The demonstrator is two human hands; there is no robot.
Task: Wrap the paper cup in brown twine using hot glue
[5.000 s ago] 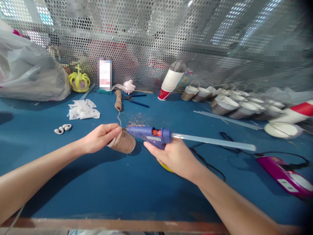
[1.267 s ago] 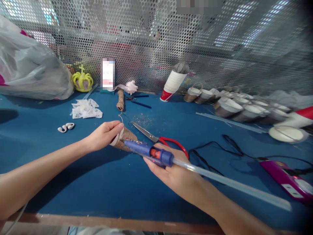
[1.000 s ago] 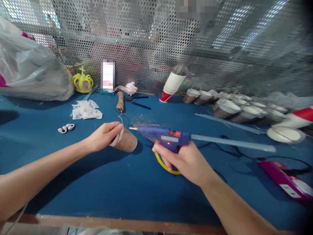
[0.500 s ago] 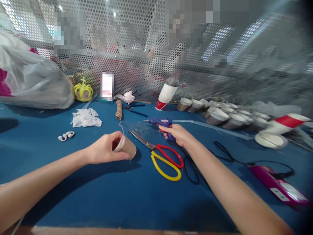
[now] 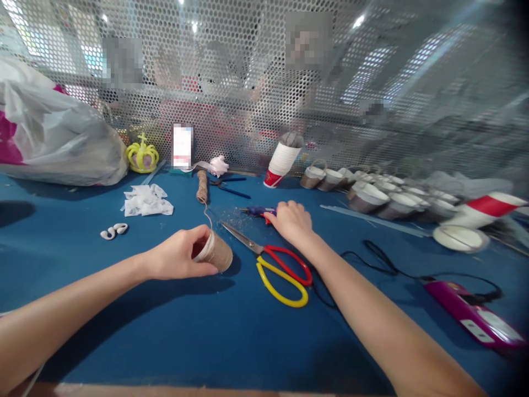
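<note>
My left hand [image 5: 179, 253] grips a paper cup [image 5: 220, 252] wrapped in brown twine, tilted on its side with the rim toward my palm. From the cup a strand runs to a bundle of twine [image 5: 202, 186] behind it. Over a blue glue gun [image 5: 260, 211] with a red trigger, my right hand [image 5: 294, 221] is closed, palm down; it hides the gun's handle. The nozzle points left, low at the table. Between the hands lie large scissors [image 5: 264, 258], with one red and one yellow handle loop.
Blue-handled pliers [image 5: 231, 186], crumpled white pieces [image 5: 147, 200] and white earbuds [image 5: 114, 231] lie around. Stacked paper cups [image 5: 282, 160] lean by the mesh. Several wrapped cups [image 5: 367, 196] stand right, near a purple power strip [image 5: 471, 314] with black cord. A plastic bag [image 5: 61, 132] sits left.
My right hand has turned palm down over the glue gun, which has dropped lower and shifted slightly left. My left hand still holds the cup in nearly the same place.
</note>
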